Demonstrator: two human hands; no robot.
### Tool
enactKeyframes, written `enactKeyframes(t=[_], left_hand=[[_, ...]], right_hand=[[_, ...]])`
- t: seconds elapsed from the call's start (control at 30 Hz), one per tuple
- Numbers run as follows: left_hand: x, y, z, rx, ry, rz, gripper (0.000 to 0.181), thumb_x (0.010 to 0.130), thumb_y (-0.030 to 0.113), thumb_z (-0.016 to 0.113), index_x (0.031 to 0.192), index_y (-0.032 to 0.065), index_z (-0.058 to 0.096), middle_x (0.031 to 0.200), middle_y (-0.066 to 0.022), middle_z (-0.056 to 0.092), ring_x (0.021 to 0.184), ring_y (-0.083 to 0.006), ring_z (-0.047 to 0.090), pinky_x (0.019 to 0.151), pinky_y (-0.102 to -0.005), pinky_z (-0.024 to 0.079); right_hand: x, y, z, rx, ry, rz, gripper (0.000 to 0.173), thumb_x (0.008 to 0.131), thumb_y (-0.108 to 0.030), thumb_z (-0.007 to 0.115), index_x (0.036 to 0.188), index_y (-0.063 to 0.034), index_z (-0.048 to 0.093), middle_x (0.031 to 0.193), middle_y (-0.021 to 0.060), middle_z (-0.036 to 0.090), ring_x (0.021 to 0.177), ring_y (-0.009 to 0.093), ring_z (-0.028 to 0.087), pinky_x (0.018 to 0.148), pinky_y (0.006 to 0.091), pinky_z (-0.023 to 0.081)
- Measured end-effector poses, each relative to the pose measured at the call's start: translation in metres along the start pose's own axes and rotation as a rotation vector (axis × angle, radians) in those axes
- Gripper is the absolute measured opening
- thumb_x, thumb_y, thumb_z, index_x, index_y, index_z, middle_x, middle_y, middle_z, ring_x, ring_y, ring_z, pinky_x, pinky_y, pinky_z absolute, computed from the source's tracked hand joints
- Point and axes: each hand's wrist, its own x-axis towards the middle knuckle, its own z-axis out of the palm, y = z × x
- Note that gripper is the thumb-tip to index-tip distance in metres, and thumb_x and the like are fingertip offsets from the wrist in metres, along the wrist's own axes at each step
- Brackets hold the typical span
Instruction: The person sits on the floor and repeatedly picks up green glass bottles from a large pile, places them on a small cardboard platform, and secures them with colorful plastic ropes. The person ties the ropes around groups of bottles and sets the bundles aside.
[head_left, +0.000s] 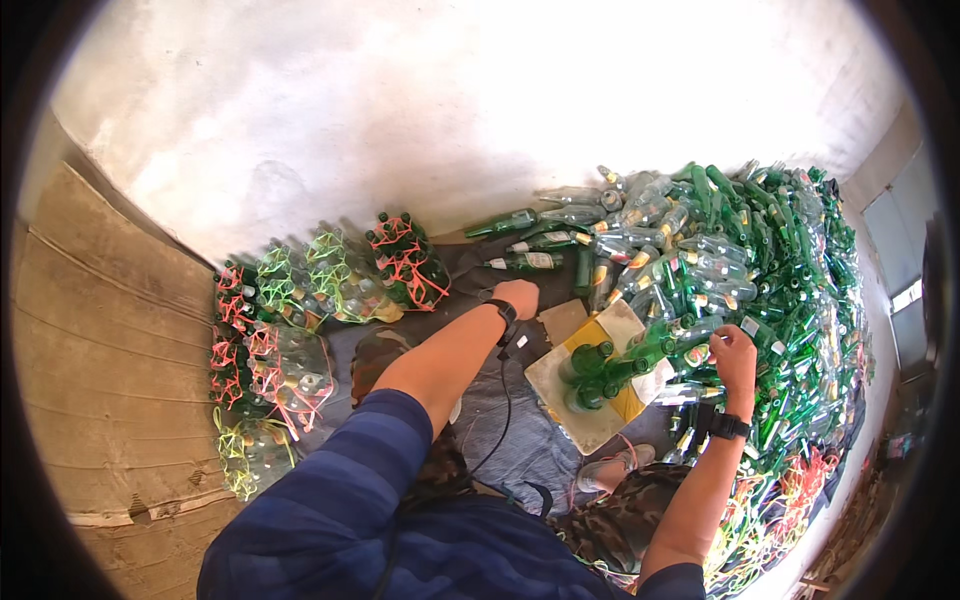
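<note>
My left hand (517, 298) is lowered over the dark floor sheet, close to a labelled green glass bottle (538, 261). Its fingers are curled out of sight, so any grip is hidden. To the right, my right hand (733, 354) has its thumb and fingertips drawn together beside a green bottle with an oval label (696, 355). Whether it grips that bottle cannot be seen. Between my hands stands a pale box with yellow tape (582, 427). Several green glass bottles (589, 364) stand grouped on top of it.
A large heap of loose green and clear bottles (780, 255) rises at the right. Tangled plastic twine (750, 517) lies below it. Bottle bundles tied with pink twine (409, 259) and green twine (330, 274) stand left by the wall. A black cable (504, 420) hangs between my arms.
</note>
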Motion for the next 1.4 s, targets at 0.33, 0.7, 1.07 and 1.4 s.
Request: enactKeyframes(t=[0.33,0.7,1.07,1.4], left_hand=[[0.041,-0.047,0.045,-0.145,-0.113,-0.147,0.021,0.073,-0.003,0.066,0.090,-0.0040,0.080,0.103,-0.0315,0.075,0.102,-0.0478,0.075,0.074,-0.0545,0.060],[0.121,-0.099,0.063,-0.165,-0.163,-0.283,0.033,0.086,0.012,0.065,0.112,-0.0002,0.080,0.123,-0.0266,0.075,0.118,-0.0447,0.071,0.094,-0.0533,0.059],[0.205,-0.151,0.122,-0.149,-0.033,-0.344,0.034,0.096,0.014,0.060,0.124,0.0118,0.078,0.145,-0.0240,0.054,0.130,-0.0495,0.059,0.107,-0.0534,0.053],[0.234,-0.171,0.154,-0.016,-0.208,-0.338,0.052,0.084,-0.001,0.071,0.126,0.0285,0.079,0.151,-0.0185,0.049,0.142,-0.0506,0.044,0.106,-0.0618,0.050]], right_hand=[[-0.010,-0.030,0.007,-0.031,-0.050,0.046,0.024,0.094,-0.013,0.065,0.106,0.0052,0.073,0.081,0.0112,0.074,0.062,0.015,0.067,0.060,0.0311,0.053],[0.003,-0.008,0.018,-0.081,-0.145,0.117,0.021,0.096,-0.007,0.068,0.114,0.0040,0.071,0.084,0.0102,0.074,0.070,0.015,0.068,0.066,0.0306,0.055],[0.017,0.004,0.022,-0.187,-0.160,0.230,0.024,0.096,-0.011,0.067,0.116,0.0026,0.071,0.084,0.0106,0.074,0.072,0.015,0.069,0.068,0.0303,0.054],[0.031,-0.007,0.028,-0.282,-0.205,0.261,0.027,0.096,-0.007,0.062,0.120,0.0022,0.071,0.086,0.0128,0.075,0.073,0.016,0.070,0.068,0.0313,0.055]])
